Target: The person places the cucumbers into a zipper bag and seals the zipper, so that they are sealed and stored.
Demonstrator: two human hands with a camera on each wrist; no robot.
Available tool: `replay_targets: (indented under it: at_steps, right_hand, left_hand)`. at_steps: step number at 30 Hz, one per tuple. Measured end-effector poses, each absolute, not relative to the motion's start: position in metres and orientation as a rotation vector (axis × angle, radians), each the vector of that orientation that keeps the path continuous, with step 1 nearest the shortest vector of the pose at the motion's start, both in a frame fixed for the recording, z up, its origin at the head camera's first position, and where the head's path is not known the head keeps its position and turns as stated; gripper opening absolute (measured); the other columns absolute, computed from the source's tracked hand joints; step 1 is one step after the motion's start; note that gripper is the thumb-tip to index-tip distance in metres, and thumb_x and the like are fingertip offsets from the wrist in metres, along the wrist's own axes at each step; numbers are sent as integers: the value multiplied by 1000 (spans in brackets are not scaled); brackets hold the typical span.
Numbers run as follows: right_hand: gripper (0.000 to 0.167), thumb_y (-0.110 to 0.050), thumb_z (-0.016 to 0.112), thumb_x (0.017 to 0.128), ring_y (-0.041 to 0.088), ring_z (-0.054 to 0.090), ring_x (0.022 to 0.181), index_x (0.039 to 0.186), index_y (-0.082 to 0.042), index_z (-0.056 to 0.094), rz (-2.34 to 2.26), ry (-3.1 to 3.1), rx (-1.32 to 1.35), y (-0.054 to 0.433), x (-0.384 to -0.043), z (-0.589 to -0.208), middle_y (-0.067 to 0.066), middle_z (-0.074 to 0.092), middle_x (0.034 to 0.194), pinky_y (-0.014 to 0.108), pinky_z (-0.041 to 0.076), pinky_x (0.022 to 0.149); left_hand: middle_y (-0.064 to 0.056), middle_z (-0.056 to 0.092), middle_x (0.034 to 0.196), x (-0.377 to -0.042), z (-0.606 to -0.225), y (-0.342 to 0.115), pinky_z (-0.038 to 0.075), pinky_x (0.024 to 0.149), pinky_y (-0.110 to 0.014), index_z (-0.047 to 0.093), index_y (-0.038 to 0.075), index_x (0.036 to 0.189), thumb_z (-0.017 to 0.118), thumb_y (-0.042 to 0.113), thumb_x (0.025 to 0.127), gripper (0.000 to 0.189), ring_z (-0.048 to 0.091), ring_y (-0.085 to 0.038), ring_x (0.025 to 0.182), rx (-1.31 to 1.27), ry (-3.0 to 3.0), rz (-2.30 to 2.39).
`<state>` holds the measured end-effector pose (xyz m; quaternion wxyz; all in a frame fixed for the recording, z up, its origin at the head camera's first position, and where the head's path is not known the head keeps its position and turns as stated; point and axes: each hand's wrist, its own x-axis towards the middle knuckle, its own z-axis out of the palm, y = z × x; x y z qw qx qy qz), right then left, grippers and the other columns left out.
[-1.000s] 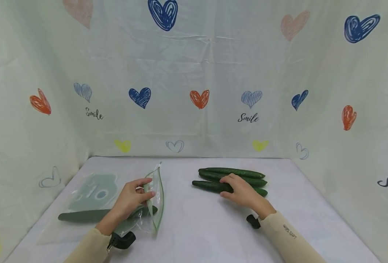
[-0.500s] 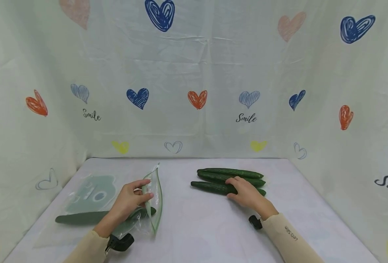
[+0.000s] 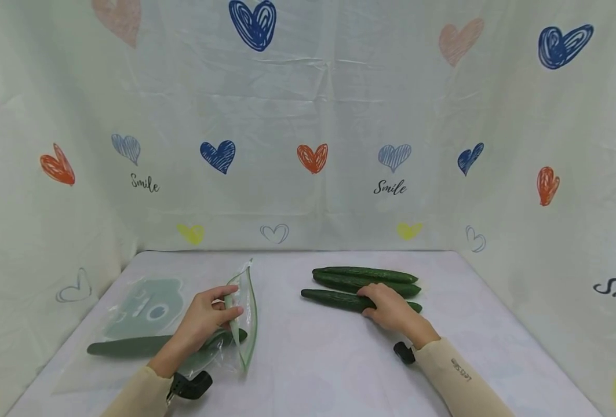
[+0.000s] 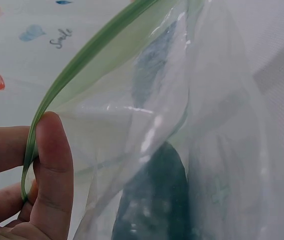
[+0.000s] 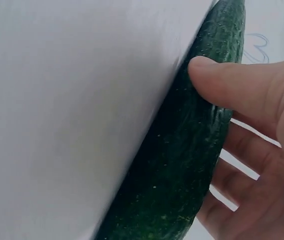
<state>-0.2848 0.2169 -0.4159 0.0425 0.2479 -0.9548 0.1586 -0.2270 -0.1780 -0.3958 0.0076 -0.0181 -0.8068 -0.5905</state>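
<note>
On the left, my left hand [image 3: 206,318] pinches the mouth of a clear zip bag [image 3: 246,324] between thumb and fingers and keeps it standing apart. The bag lies over the table and has a green zip edge [image 4: 81,55]. One cucumber [image 3: 125,346] is inside, its tip [image 4: 154,195] close to the opening. At the right, my right hand [image 3: 388,310] grips the nearest of three loose cucumbers [image 3: 328,297], thumb on one side and fingers round the other. In the right wrist view this cucumber [image 5: 167,150] runs along the white tabletop. Part of it is hidden under the hand.
Two more cucumbers, a far one [image 3: 370,271] and a middle one [image 3: 339,281], lie side by side just behind the gripped one. A pale green printed patch [image 3: 151,307] shows on the bag. A heart-printed curtain [image 3: 318,202] surrounds the white table [image 3: 308,370].
My right hand has shifted right along the nearest cucumber and closed round it. That cucumber has come slightly nearer, away from the two behind. My left hand stays on the bag's mouth.
</note>
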Motion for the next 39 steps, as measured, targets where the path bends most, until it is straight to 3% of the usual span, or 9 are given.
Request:
replay_targets:
  at_steps: [7,20,39]
  right_hand:
    - [40,-14,73,85,27,55,114,122,-6,62,491,-2915,853,199,-278,-413,7,61,121,45,46,92]
    - [34,-20,70,88,15,59,103,119,-11,64,302,-2727,1213,128,-264,-404,-2,64,109,32,49,85]
    - [29,-24,72,86,8,56,92,115,-19,67,157,-2726,1310,49,-268,-404,-9,62,101,25,47,80]
  left_hand:
    - [-1,41,56,-226,-396,-178,53,55,-31,51,-5,134,74,5,82,58,53,-18,54,-65,-2525,-1838]
    - [-2,44,57,-229,-397,-180,55,59,-33,51,-2,134,72,2,82,56,57,-19,59,-42,-2514,-1878]
    - [-5,49,60,-228,-396,-179,55,57,-34,50,-4,135,72,2,83,57,58,-20,63,-66,-2493,-1890]
